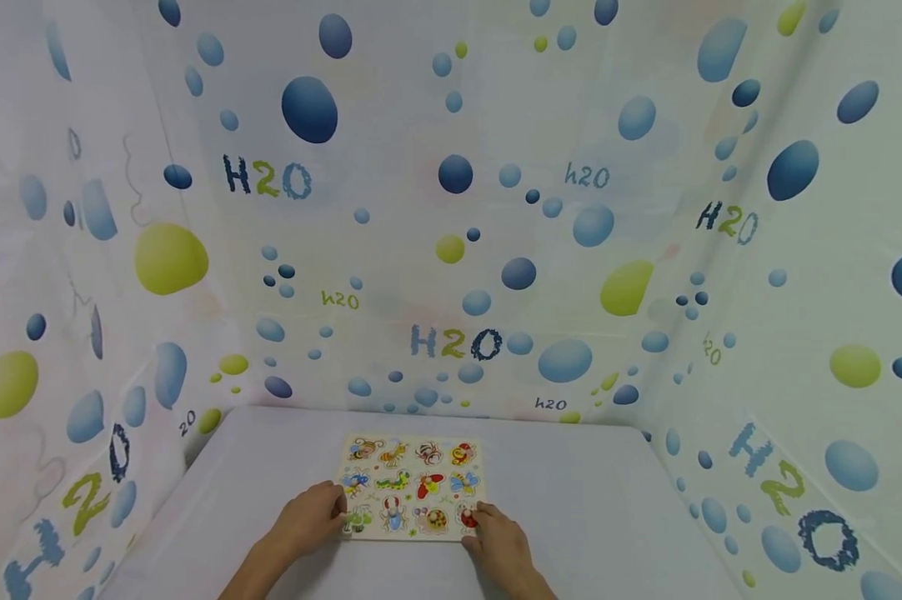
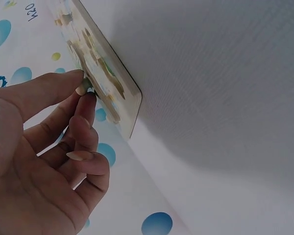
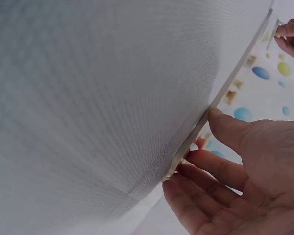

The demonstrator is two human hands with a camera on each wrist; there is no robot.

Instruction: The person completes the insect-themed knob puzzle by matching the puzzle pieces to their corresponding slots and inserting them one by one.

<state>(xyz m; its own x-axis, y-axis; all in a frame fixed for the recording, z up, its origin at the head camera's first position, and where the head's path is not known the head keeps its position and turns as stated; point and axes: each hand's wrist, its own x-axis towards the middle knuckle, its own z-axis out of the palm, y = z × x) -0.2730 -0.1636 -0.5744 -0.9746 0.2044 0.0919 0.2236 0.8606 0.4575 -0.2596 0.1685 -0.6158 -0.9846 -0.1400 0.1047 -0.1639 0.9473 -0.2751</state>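
Note:
A wooden insect puzzle board (image 1: 413, 493) lies flat on the white table, its pictured pieces in rows. At its left edge, my left hand (image 1: 312, 518) pinches a small puzzle piece (image 2: 83, 88) between thumb and fingertips; the piece's picture is mostly hidden. Close by is a pale green insect picture (image 1: 358, 518) in the near left corner. My right hand (image 1: 502, 537) holds the board's near right corner, thumb (image 3: 223, 125) against the near edge and fingers round the right side. A red ladybug picture (image 1: 467, 517) is partly covered by those fingers.
The white table (image 1: 586, 500) extends around the board on all sides. Sheets printed with blue and green drops and H2O lettering form a back wall (image 1: 391, 250) and side walls that close in the table.

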